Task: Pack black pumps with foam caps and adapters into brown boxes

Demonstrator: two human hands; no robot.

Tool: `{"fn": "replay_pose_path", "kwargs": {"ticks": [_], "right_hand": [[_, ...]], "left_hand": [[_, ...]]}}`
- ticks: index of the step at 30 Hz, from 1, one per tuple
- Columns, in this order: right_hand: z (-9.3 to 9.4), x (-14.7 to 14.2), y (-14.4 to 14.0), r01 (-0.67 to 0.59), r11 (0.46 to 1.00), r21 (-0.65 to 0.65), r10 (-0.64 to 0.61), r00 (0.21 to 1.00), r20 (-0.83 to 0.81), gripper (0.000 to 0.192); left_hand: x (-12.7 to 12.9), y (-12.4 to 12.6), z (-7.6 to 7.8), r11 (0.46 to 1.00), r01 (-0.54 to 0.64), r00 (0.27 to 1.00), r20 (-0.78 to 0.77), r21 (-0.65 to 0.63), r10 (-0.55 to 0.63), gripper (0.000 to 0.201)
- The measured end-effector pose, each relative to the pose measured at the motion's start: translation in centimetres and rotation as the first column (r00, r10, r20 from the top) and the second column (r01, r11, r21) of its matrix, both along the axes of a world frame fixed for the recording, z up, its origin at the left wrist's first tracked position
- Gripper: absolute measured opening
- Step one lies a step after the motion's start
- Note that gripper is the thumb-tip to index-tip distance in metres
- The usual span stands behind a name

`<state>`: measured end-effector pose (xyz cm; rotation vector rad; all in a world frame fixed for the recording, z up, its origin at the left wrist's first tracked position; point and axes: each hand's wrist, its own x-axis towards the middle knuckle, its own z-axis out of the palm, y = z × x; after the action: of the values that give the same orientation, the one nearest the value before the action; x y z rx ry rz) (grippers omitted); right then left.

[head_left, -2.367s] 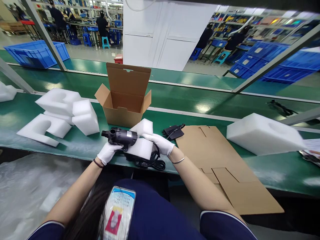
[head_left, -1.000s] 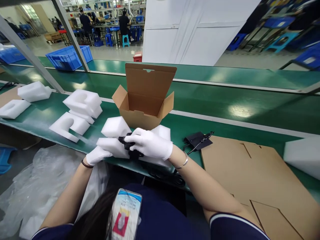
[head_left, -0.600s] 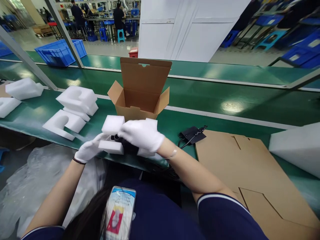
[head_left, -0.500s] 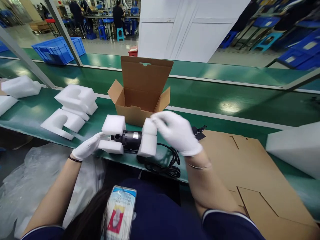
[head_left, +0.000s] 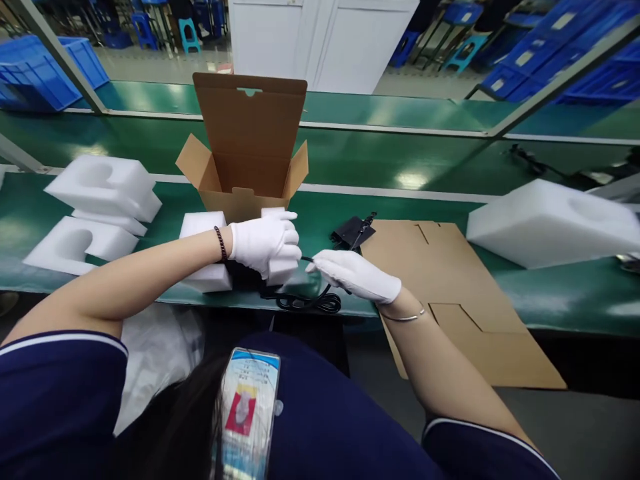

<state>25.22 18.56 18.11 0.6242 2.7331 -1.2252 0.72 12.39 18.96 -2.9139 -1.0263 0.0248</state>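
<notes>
White-gloved left hand [head_left: 265, 243] clamps foam block [head_left: 207, 250]; right hand [head_left: 357, 275] pinches black cord [head_left: 305, 301]; no legible writing.

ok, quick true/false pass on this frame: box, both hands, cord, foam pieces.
1. The cardboard box stands open, lid flap up. True.
2. The left hand rests on foam end caps. True.
3. The right hand holds a foam block. False: it pinches the black cord.
4. The flat cardboard sheets lie left of the box. False: they lie to its right.
5. Spare foam pieces sit to the left of the box. True.
</notes>
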Motion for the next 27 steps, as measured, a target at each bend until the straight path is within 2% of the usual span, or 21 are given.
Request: {"fn": "replay_pose_path", "kwargs": {"ticks": [2, 4, 6, 9, 11, 15, 18, 23, 27], "right_hand": [[0.3, -0.3, -1.9, -0.106, 0.977, 0.183, 0.078, 0.985, 0.155, 0.047], [-0.6, -0.6, -4.1, -0.205, 0.917, 0.342, 0.089, 0.941, 0.327, 0.044], [-2.2, -1.1, -5.9, -0.262, 0.878, 0.402, 0.069, 0.898, 0.435, 0.043], [-4.2, -1.7, -6.7, -0.293, 0.881, 0.372, 0.072, 0.859, 0.507, 0.043], [-4.9, -1.9, -6.4, -0.292, 0.890, 0.351, 0.073, 0.850, 0.522, 0.044], [-4.9, -2.2, -5.9, -0.292, 0.893, 0.342, 0.079, 0.850, 0.521, 0.045], [-4.5, -2.4, -5.9, -0.329, 0.885, 0.331, 0.130, 0.855, 0.502, 0.045], [-4.1, -3.7, -6.4, -0.356, 0.880, 0.315, 0.242, 0.906, 0.348, 0.048], [-4.9, -5.4, -7.2, -0.307, 0.899, 0.311, 0.210, 0.927, 0.310, 0.045]], "left_hand": [[-0.4, 0.4, -0.7, 0.998, -0.058, 0.998, 0.011, 0.010, 0.057, 0.040], [-0.7, 0.2, -0.5, 0.996, -0.087, 0.996, 0.023, 0.007, 0.087, 0.037], [-0.9, 0.1, -0.2, 0.993, -0.117, 0.992, 0.034, -0.008, 0.118, 0.034], [-1.0, 0.3, -0.1, 0.983, -0.182, 0.982, 0.053, -0.024, 0.183, 0.034], [-1.0, 0.5, -0.2, 0.976, -0.217, 0.974, 0.058, -0.032, 0.218, 0.035], [-1.2, 0.7, -0.4, 0.961, -0.271, 0.959, 0.074, -0.061, 0.275, 0.032], [-0.8, 0.6, -0.3, 0.953, -0.299, 0.950, 0.074, -0.052, 0.303, 0.031], [0.5, 0.2, -0.6, 0.935, -0.354, 0.934, 0.061, 0.023, 0.352, 0.032], [0.9, 0.1, -1.2, 0.914, -0.402, 0.914, 0.088, 0.053, 0.396, 0.038]]}}
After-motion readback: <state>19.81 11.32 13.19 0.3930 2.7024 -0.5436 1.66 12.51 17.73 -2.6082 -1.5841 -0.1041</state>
